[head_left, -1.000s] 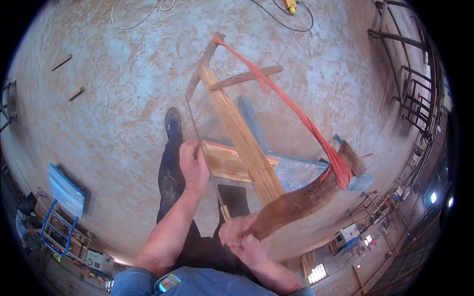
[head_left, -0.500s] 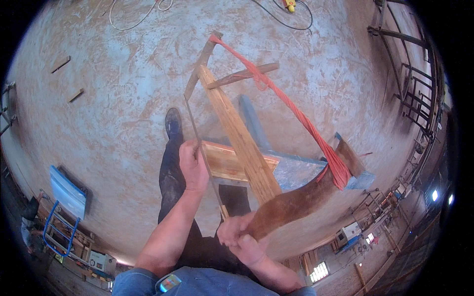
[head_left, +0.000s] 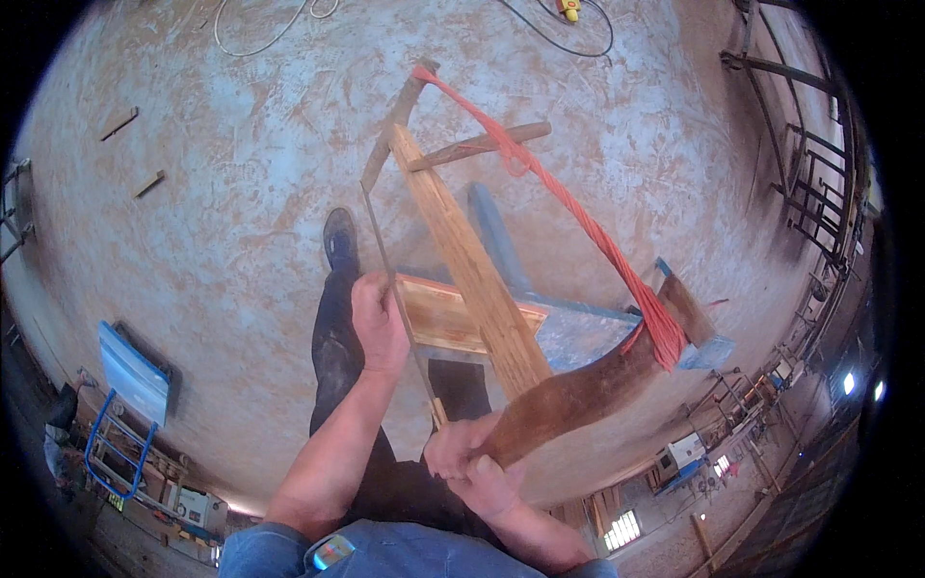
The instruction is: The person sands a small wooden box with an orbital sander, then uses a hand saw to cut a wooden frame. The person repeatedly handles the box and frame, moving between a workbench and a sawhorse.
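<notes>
A wooden frame saw (head_left: 474, 260) slants across the middle, with a pale centre beam, a thin blade (head_left: 393, 265) and a twisted red cord (head_left: 588, 223). A toggle stick (head_left: 487, 146) runs through the cord and reaches the beam. My right hand (head_left: 472, 462) is wrapped around the near end of the saw's brown curved arm (head_left: 588, 390), by the blade's handle. On the blade's left side my left hand (head_left: 381, 323) is closed on the end of a wooden board (head_left: 438, 313); its fingertips are hidden. The blade passes right beside that hand, over the board.
Under the board stands a blue bench (head_left: 588, 339). My shoe (head_left: 339, 236) is on the floor to the left. Two wood offcuts (head_left: 119, 123) lie farther left, and cables (head_left: 568, 48) lie at the far side. Metal frames (head_left: 805, 144) line the right; a blue-framed cart (head_left: 130, 414) stands at left.
The saw has shifted very slightly to the right at its far end and along its beam. Both hands keep almost the same place and grip.
</notes>
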`<state>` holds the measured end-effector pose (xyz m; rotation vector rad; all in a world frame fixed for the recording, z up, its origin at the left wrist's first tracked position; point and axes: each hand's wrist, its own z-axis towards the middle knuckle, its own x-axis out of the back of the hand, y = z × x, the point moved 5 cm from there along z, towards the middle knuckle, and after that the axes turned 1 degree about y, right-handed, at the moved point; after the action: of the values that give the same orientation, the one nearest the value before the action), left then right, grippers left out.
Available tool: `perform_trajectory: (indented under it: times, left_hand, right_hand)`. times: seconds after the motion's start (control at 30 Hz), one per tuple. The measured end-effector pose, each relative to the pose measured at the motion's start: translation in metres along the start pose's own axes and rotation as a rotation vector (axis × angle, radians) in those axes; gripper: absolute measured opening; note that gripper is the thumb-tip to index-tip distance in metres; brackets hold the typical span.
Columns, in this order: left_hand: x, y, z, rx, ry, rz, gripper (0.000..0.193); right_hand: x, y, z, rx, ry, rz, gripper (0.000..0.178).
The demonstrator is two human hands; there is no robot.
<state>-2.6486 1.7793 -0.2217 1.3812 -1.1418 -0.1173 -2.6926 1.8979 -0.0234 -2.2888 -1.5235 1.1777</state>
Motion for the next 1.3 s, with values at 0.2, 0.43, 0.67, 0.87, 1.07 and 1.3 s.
perform_trajectory:
  times: [0.2,0.43,0.67,0.87,1.07,1.3]
  left_hand:
    - [0.0011,0.0055,0.0024,-0.015,0.003,-0.009,0.014]
    - [0.0023,0.0025,0.0023,-0.002,-0.007,0.017,0.015]
    - [0.0032,0.0053,0.0032,0.006,-0.015,0.006,0.013]
    - [0.0026,0.0061,0.0032,-0.019,-0.001,0.015,0.014]
    - [0.0009,0.0043,0.0027,0.011,-0.003,0.013,0.015]
    - [0.0009,0.0045,0.0028,-0.033,0.003,0.041,0.014]
  right_hand:
    - [-0.0016,0.0025,0.0017,-0.001,0.042,0.010,0.031]
    - [0.0002,0.0056,0.0018,-0.010,0.010,-0.013,0.030]
    - [-0.0018,0.0059,0.0014,0.004,-0.016,-0.011,0.028]
    - [-0.0004,0.0072,0.0016,-0.001,0.021,0.001,0.030]
    - [-0.0016,0.0041,0.0035,-0.016,0.015,-0.010,0.029]
    - [-0.0007,0.0079,0.0049,-0.002,0.020,-0.008,0.024]
